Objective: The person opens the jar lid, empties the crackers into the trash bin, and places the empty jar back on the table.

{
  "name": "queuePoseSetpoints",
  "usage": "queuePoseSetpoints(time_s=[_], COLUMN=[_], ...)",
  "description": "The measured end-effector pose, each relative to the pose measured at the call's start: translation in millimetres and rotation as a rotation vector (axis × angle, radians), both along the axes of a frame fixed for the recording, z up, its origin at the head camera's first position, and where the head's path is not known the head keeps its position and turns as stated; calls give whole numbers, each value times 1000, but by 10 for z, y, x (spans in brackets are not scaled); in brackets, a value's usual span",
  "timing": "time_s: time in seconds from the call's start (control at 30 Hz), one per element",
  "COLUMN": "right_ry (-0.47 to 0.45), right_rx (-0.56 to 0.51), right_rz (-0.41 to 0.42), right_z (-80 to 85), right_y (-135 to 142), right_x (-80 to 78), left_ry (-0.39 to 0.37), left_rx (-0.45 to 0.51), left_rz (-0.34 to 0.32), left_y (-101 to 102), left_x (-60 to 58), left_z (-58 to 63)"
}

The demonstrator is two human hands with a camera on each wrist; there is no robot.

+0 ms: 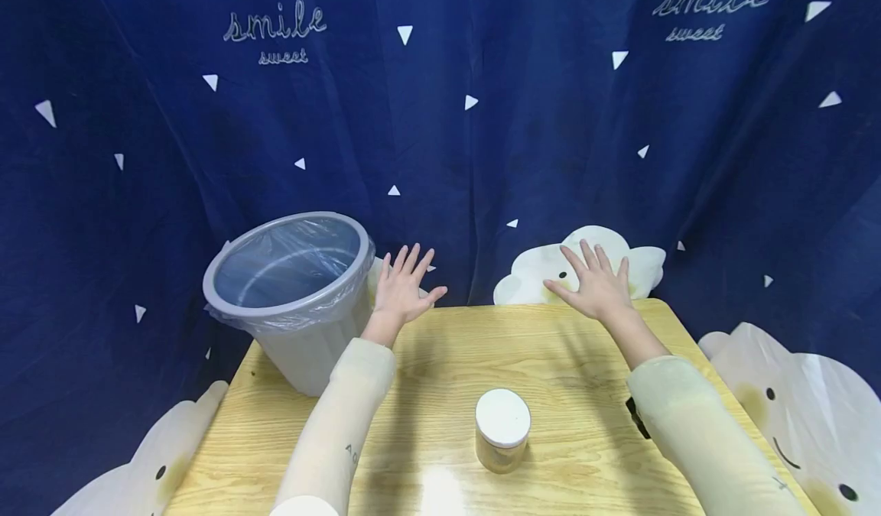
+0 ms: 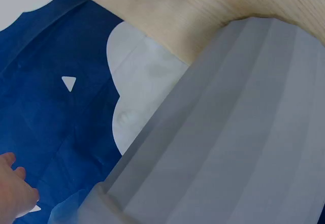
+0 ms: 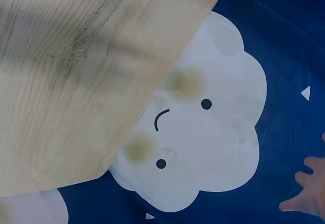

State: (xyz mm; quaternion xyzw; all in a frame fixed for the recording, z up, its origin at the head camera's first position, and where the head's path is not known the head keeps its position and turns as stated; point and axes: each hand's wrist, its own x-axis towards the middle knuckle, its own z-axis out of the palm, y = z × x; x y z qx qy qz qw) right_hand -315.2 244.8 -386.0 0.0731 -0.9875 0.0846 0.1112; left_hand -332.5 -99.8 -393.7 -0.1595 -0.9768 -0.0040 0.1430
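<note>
While the head view showed left hand (image 1: 401,293) and right hand (image 1: 596,287) spread open, seemingly waiting, the jar (image 1: 503,433) stood nearer on the surface (image 1: 571,424); grasping would call for drawing back. The left wrist view showed the bin (image 2: 218,132), the right the surface.

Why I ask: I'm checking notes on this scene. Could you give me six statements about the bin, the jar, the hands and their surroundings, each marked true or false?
1. The bin stands on the table. True.
2. The jar has a white lid. True.
3. The left hand has its fingers spread. True.
4. The right hand grips the jar. False: it holds nothing and is well away from the jar.
5. The bin is lined with a black bag. False: the bag is clear.
6. The curtain is plain red. False: it is dark blue with white shapes.
</note>
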Motion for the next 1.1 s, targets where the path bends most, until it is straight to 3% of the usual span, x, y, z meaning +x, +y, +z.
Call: queuePoseSetpoints(time_s=[0.2,0.53,0.7,1.1], right_ry=[53,68,75,73], right_rx=[-6,-31,-38,-24], right_rz=[13,26,35,66], right_z=[19,62,111,224], right_y=[-33,-145,-231,-546], right_x=[-12,-48,-70,-140], left_ry=[34,162,217,269], left_rx=[9,23,30,104], left_rz=[-2,-8,18,108], left_y=[26,-17,-109,-432], left_x=[-6,2,35,106], left_z=[84,298,387,493])
